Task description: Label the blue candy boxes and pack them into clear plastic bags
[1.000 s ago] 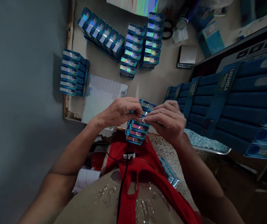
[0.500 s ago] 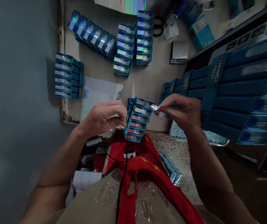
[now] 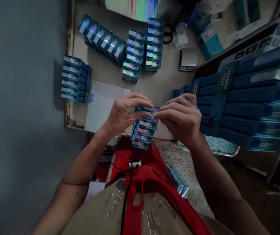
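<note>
A short row of small blue boxes (image 3: 143, 132) stands at the table's near edge, with shiny strips along their tops. Above its far end both my hands meet fingertip to fingertip. My right hand (image 3: 181, 117) pinches a small silvery piece (image 3: 154, 115), possibly film or foil; its exact kind is too small to make out. Thumb and forefinger of my left hand (image 3: 127, 112) close on the same piece from the other side. The fingers partly hide the boxes beneath.
More rows of blue boxes (image 3: 102, 37) stand across the table. On the right are large stacked blue packs (image 3: 242, 91) and a tray of pale blue pieces (image 3: 224, 146). A small scale (image 3: 189, 58), black scissors (image 3: 168, 33) and a whitish sheet (image 3: 105, 98) lie on the tabletop.
My left hand has come right and up from beside the row to meet my right hand. My right hand has moved left with the silvery piece, which both hands now pinch.
</note>
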Demonstrator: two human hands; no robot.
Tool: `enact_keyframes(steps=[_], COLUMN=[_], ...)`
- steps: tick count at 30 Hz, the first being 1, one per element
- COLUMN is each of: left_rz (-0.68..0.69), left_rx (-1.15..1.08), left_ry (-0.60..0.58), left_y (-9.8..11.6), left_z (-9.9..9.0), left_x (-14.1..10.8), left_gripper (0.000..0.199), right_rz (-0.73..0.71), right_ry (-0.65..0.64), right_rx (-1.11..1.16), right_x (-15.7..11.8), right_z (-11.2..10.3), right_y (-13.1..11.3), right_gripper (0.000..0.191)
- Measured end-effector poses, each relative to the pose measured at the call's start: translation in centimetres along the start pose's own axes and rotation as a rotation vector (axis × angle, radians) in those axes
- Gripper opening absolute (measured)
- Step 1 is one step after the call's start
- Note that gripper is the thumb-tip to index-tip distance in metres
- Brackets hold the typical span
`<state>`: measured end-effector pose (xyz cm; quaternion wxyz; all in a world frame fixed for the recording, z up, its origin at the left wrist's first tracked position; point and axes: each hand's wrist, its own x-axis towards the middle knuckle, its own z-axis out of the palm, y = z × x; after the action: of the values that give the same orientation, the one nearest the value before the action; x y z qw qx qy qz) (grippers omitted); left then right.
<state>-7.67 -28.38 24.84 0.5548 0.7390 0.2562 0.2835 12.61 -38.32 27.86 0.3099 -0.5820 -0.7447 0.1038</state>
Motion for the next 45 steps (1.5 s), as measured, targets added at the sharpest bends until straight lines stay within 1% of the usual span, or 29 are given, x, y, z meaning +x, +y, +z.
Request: enact_keyframes(steps=[2, 5, 9, 13, 15, 17, 20, 23, 26, 29, 33, 36, 42, 44, 45], left_rz=[-0.037, -0.090, -0.101, -0.083, -0.088, -0.105, -0.132, -0.137, -0.112, -0.046, 0.064, 0.121, 0.136, 0.118, 0.108], left_rx=[-0.019, -0.025, -0.055, -0.073, -0.074, -0.066, -0.034, 0.002, 0.022, 0.055, 0.105, 0.162, 0.226, 0.217, 0.201], left_ry=[-0.047, -0.048, -0.055, -0.062, -0.090, -0.131, -0.208, -0.252, -0.317, -0.376, -0.373, -0.376, -0.395, -0.411, -0.432], left_y=[-0.2, -0.4, -0.7, -1.1, -1.2, -1.2, -1.2, -1.2, -1.3, -1.6, -1.7, -1.5, -0.9, -0.8, -0.9], left_z=[0.2, 0.3, 0.3, 0.0, -0.2, -0.5, -0.8, -1.0, -1.3, -1.7, -2.3, -2.6, -2.7, -2.9, -3.1], left_x=[0.0, -0.1, -0.1, 0.0, 0.1, 0.1, 0.1, -0.1, -0.5, -1.0, -1.6, -1.9, -2.3, -2.6, -2.8], left_gripper=[0.026, 0.024, 0.021, 0.017, 0.015, 0.015, 0.017, 0.022, 0.024, 0.019, 0.015, 0.014, 0.015, 0.017, 0.017], right_rz=[0.047, 0.071, 0.064, 0.001, -0.019, -0.013, -0.040, -0.087, -0.083, -0.079, -0.031, -0.025, -0.032, -0.045, -0.046], right_ry=[-0.027, -0.033, -0.033, -0.011, -0.013, -0.049, -0.093, -0.097, -0.109, -0.118, -0.125, -0.154, -0.200, -0.189, -0.157], right_rx=[-0.008, -0.005, 0.013, -0.004, -0.025, -0.046, -0.069, -0.074, -0.049, -0.006, 0.026, 0.025, 0.016, 0.000, -0.018], right_x=[-0.2, -0.4, -0.4, -0.2, -0.1, 0.0, -0.1, 0.0, 0.3, 0.6, 0.6, 0.5, 0.3, 0.1, 0.1], right_z=[0.2, 0.6, 0.8, 1.0, 1.1, 1.3, 1.5, 1.6, 1.6, 1.9, 2.3, 2.4, 2.6, 2.4, 2.1], right_y=[0.0, 0.0, 0.0, -0.1, -0.2, -0.2, -0.3, -0.3, -0.3, -0.4, -0.7, -0.9, -1.3, -1.1, -0.8], right_gripper=[0.021, 0.022, 0.020, 0.014, 0.015, 0.017, 0.016, 0.012, 0.013, 0.015, 0.020, 0.021, 0.018, 0.018, 0.019])
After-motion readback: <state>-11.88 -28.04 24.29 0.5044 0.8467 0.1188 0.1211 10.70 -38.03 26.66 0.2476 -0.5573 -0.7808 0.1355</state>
